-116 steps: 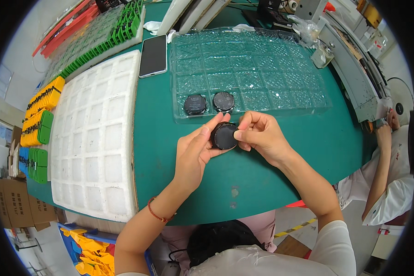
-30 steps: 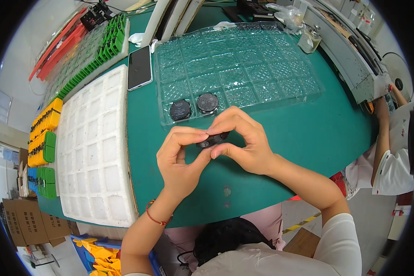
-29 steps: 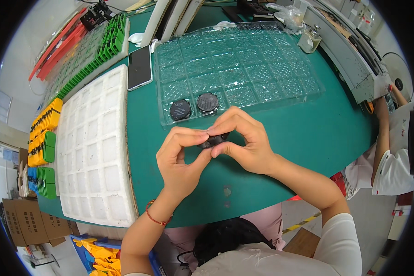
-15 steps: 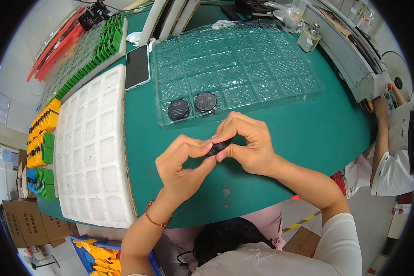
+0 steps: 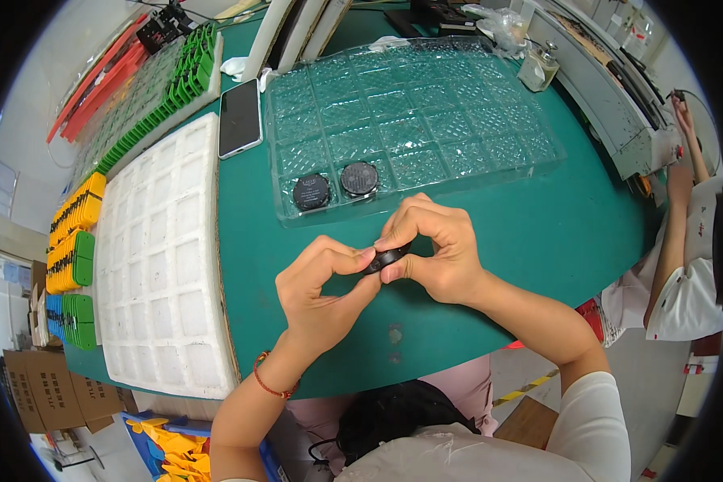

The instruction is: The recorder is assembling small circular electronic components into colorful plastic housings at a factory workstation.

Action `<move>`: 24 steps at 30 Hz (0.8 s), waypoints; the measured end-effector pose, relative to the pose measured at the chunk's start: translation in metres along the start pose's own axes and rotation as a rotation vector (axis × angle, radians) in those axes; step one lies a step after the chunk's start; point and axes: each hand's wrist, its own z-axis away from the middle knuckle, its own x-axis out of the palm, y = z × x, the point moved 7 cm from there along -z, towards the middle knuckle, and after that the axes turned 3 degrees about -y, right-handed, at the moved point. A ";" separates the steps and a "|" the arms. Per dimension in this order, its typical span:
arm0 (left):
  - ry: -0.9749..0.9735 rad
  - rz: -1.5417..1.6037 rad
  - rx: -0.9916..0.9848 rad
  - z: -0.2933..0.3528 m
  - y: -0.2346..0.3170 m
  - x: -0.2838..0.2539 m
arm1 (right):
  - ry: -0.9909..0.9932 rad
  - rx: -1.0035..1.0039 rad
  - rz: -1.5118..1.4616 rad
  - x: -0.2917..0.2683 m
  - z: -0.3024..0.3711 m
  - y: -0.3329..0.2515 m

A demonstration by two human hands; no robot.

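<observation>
So both hands are busy with one thing here: a black round puck (image 5: 387,259), held up off the green tabletop (image 5: 538,241), right in front of the person. Left hand (image 5: 317,285) has it pinched between thumb and fingers on one side, right hand (image 5: 443,255) has the same kind of pinch on the other, and the fingertips practically meet. It's tipped so the rim faces the camera, which I'd guess gives both thumbs some purchase; the flat faces are mostly hidden, so I can't tell what's on them.

Just past the hands is a clear plastic blister tray (image 5: 418,161) with a left black disc (image 5: 311,192) and a right black disc (image 5: 359,179) in neighbouring pockets of the near row. The pockets probably keep them from knocking together, and that near corner looks like the easiest reach. The left one lies with pale print facing up.

Over on the left is a white foam tray (image 5: 161,249), with a phone (image 5: 240,119) lying between it and the clear one, maybe just parked out of the way of the elbows.
</observation>
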 end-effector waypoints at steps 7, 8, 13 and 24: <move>0.023 0.002 0.012 -0.001 0.001 -0.001 | -0.011 -0.009 0.020 0.001 -0.001 -0.001; 0.024 0.000 0.012 -0.001 0.001 -0.002 | -0.011 -0.010 0.019 0.001 -0.001 -0.001; 0.022 -0.010 0.024 -0.001 0.003 -0.002 | -0.017 -0.017 0.018 0.001 -0.001 -0.001; 0.068 0.318 -0.354 0.002 -0.021 -0.003 | -0.054 0.167 -0.112 0.008 -0.003 0.012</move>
